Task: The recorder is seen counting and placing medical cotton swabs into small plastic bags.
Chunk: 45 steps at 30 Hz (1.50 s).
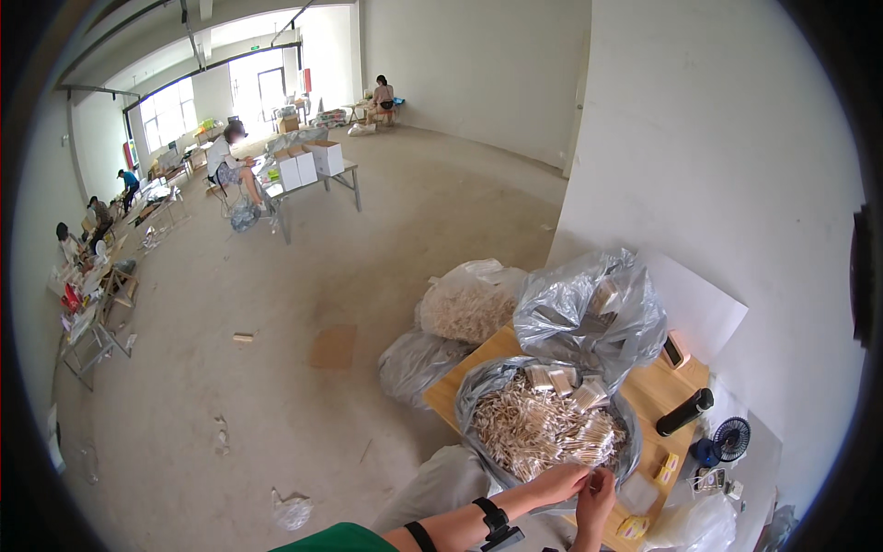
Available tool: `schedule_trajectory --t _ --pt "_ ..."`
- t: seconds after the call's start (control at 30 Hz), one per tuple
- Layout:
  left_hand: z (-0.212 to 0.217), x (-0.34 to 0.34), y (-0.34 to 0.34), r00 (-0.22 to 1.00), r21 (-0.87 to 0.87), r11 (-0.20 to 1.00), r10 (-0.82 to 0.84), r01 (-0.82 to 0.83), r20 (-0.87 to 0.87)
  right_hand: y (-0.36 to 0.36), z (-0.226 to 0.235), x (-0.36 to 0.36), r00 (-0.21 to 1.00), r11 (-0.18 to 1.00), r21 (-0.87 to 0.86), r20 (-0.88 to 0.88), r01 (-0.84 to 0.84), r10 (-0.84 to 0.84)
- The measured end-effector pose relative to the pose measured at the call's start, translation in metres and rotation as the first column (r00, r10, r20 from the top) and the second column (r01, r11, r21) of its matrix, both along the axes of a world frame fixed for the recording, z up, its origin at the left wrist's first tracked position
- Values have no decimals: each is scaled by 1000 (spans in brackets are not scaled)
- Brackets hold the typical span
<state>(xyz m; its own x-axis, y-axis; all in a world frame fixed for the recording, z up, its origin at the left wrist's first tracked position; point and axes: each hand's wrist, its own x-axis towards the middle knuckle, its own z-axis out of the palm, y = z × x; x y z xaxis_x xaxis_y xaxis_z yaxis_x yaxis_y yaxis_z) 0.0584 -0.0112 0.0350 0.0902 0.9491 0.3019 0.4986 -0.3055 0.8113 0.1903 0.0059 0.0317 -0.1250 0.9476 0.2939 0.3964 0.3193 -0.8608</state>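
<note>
My left hand (563, 480) reaches in from the lower left over the near rim of a grey plastic bag (630, 442) heaped with loose cotton swabs (524, 425). Close beside it, my right hand (600, 495) comes up from the lower edge. The fingers of both hands are pinched and meet at the tips; what lies between them is too small to make out. Packed bundles of swabs (590, 396) rest on the far side of the heap. A black strap device (494, 517) sits on my left wrist.
The bag stands on a wooden table (648, 396) holding a black bottle (685, 412), a phone (676, 350), a small fan (732, 439) and yellow packets (668, 467). A clear bag (589, 313) and a bag of swabs (474, 304) adjoin it. Other people work at distant tables.
</note>
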Motion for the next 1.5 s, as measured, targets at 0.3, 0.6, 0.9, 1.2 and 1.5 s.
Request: schedule_trajectory --t 0.3,0.6,0.9,1.2,1.5 --pt "14 -7 3 998 -36 999 -33 31 -61 3 13 -1 982 992 109 169 70 -88" --pt "22 -3 -2 998 -114 993 -34 27 -58 -3 25 2 961 990 140 272 16 -55" --pt "13 -28 21 886 104 885 461 -455 -47 38 -14 1 784 932 -363 -580 -3 -223" --pt "0 -27 40 563 -384 923 319 -2 762 43 -34 -11 567 860 -412 -802 -300 -187" --pt "10 -38 45 953 -77 977 210 -198 217 58 10 -25 863 932 -285 -502 -223 53"
